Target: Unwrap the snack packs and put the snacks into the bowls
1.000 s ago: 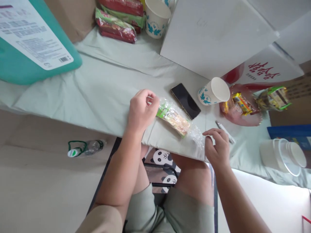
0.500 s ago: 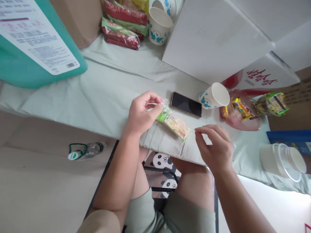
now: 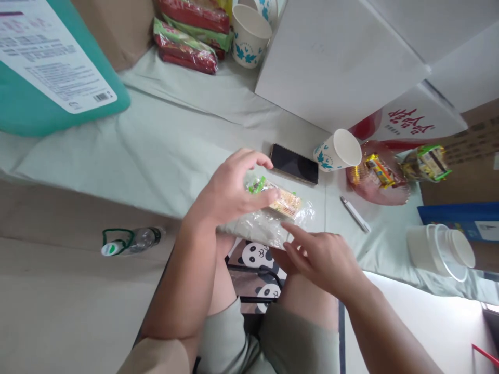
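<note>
A packaged snack (image 3: 287,202), pale and grainy with green print on its wrapper, lies near the table's front edge. Clear plastic film (image 3: 268,228) spreads crumpled around its near side, reaching the edge. Over the snack's left end is my left hand (image 3: 230,189), its fingers and thumb apart, with the thumb crossing in front of the packet; contact is unclear. My right hand (image 3: 322,254) is beside the film's right side, fingers stretched out and apart, holding nothing that I can see.
A dark phone (image 3: 294,163) and a paper cup (image 3: 337,150) stand behind the snack. To the right are a white pen (image 3: 355,214), a pink dish (image 3: 376,192) of sweets and white tubs (image 3: 432,249). A large green jug (image 3: 58,104) and white box (image 3: 331,62) stand farther back.
My left hand has opened and let go of the packet's end. My right hand has moved left and nearer to me, uncovering the pen. Clear film now lies spread around the snack.
</note>
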Tool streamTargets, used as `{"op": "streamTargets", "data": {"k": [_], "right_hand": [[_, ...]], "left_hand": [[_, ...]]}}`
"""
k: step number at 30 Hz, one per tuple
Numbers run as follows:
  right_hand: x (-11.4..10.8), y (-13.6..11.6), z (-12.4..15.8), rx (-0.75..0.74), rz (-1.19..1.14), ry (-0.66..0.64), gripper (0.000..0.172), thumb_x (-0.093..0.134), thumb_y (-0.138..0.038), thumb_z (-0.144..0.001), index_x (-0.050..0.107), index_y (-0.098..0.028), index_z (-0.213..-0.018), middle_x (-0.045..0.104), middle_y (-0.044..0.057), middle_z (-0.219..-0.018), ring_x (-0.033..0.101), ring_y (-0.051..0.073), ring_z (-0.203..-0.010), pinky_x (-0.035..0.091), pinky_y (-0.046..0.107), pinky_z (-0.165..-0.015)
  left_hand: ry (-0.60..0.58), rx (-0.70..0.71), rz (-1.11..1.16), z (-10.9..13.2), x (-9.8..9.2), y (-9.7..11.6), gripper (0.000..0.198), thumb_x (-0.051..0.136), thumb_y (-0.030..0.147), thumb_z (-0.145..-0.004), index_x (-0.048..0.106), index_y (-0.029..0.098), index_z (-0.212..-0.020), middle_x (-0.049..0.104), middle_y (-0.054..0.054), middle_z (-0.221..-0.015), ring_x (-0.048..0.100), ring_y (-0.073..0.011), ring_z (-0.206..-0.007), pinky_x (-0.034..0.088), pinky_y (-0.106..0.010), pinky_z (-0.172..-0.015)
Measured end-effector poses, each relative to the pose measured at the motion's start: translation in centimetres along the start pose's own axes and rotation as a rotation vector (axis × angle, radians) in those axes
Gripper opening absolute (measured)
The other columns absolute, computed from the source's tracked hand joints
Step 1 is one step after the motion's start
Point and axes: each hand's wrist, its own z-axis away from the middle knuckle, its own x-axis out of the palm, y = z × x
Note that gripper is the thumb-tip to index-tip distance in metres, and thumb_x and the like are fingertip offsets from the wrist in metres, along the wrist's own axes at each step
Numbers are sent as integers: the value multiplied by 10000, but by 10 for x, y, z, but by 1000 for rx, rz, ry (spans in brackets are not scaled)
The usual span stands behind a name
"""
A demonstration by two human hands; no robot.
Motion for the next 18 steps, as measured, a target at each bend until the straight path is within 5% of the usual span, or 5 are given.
{"op": "streamTargets", "data": {"k": [4, 7, 11, 14, 18], "right_hand": [[5, -7, -23, 25, -233, 192, 261, 475, -180, -996, 704, -207, -1117, 796, 48, -921, 754, 176, -745, 548, 284, -625], [15, -13, -42, -12, -310, 220, 277, 480, -143, -981, 697, -210, -1140, 769, 95, -1182, 746, 232, -1076, 622, 370, -897], [29, -13, -54, 26, -244, 235, 376, 525, -146, -940, 620, -165, -1304, 686, 155, -1360, 640, 314, -1299, 570, 493, -1068], [37, -10, -56, 98, -196, 198, 516, 580, -169, -896, 537, -154, -1411, 633, 188, -1423, 602, 357, -1337, 558, 533, -1067], [42, -3, -58, 159, -203, 185, 633, 614, -195, -850, 467, -192, -1466, 622, 195, -1421, 627, 371, -1276, 561, 559, -1008]], "left_hand": [[-106, -14, -264, 3, 10, -5, 668, 774, 168, -722, 589, 328, -1344, 489, -82, -1544, 450, -351, -1433, 456, -487, -1119], [28, -144, -293, 0, 14, -21, 683, 721, 123, -744, 562, 300, -1385, 698, -85, -1194, 680, -272, -1025, 548, -378, -855], [105, -213, -217, -4, 10, -31, 157, 768, 267, -751, 663, 239, -865, 578, 20, -595, 514, -177, -543, 374, -295, -521], [-15, -230, -130, -4, 6, -21, 255, 620, 235, -837, 503, 234, -611, 495, 28, -536, 422, -145, -501, 314, -287, -500], [-93, -280, 177, -4, 8, -5, 223, 573, 253, -853, 494, 226, -646, 543, 12, -652, 507, -145, -598, 402, -267, -544]]}}
